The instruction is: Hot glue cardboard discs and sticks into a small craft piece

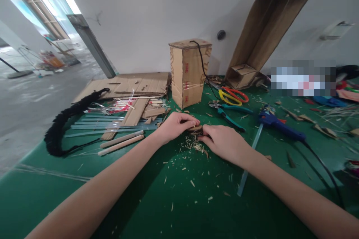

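Observation:
Both of my hands meet at a small round piece of layered cardboard (pixel 195 130) at the middle of the table. My left hand (pixel 179 125) pinches its left and upper side, thumb on top. From the right, my right hand (pixel 220 138) grips the disc's edge with thumb and finger. Pale shavings (pixel 196 145) lie scattered just below it on the green table (pixel 157 201). Behind the hands stands a tall cardboard box (pixel 189 74) with a black cord over its top. Teal-handled pliers (pixel 230 115) lie to the right of the disc.
Scissors with yellow and orange handles (pixel 232 96) rest behind the pliers. A blue glue gun (pixel 280 125) with a clear stick lies right. Clear glue sticks (pixel 95 124), wooden sticks (pixel 122 145) and a black fuzzy strip (pixel 60 127) lie left. A tall cardboard structure (pixel 266 26) leans against the wall.

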Demonstrator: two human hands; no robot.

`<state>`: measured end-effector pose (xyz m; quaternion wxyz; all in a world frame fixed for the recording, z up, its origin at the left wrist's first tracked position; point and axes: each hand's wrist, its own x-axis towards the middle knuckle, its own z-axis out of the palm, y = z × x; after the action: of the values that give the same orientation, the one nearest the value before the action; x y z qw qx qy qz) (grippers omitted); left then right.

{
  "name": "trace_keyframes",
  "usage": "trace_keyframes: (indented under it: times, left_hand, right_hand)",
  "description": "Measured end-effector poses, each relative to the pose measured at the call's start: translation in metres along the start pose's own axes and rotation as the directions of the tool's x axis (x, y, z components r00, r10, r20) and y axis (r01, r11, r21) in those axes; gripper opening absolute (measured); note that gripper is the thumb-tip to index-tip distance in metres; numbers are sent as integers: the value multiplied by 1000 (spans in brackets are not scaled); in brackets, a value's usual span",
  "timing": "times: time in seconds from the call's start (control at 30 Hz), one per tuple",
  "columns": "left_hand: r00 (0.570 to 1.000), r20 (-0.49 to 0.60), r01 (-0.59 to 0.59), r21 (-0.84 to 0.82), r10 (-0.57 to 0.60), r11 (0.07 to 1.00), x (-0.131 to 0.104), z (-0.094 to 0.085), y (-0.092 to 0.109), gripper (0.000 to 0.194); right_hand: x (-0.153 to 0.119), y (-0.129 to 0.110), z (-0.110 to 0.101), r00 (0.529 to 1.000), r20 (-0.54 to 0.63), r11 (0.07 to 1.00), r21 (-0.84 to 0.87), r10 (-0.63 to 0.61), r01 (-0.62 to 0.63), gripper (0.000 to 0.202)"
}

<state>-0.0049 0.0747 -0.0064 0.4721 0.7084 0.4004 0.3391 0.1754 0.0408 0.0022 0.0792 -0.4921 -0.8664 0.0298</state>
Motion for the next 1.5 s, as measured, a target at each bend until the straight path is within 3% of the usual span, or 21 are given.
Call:
trace_keyframes:
  times: [0.4,0.6,0.87,1.1,1.2,1.5]
  left_hand:
    - [999,-38,-25,-9,24,1000,-3,2,1,18]
    - [971,-237,-30,-196,-17,980,0,-1,-5,26]
    - [985,-169,7,-52,-16,999,1,0,-1,27]
    - [993,-114,-1,117,14,993,3,2,-4,25]
    - [994,-105,0,158,17,987,4,3,-5,25]
    - [998,-62,-7,142,16,990,5,0,-4,24]
  right_hand:
    - [-2,-2,-1,1000,1,1000,30,3,-3,19]
    - [-7,-5,-2,1000,-15,1000,-6,22,-22,20]
    - [-15,-2,3,991,-131,997,81,30,-19,24]
    - [-9,0,10,976,-215,993,-107,27,-51,29]
    - [-7,1,14,972,-232,987,-161,-28,-10,28]
    - [-5,1,15,949,-293,965,-258,-116,38,29]
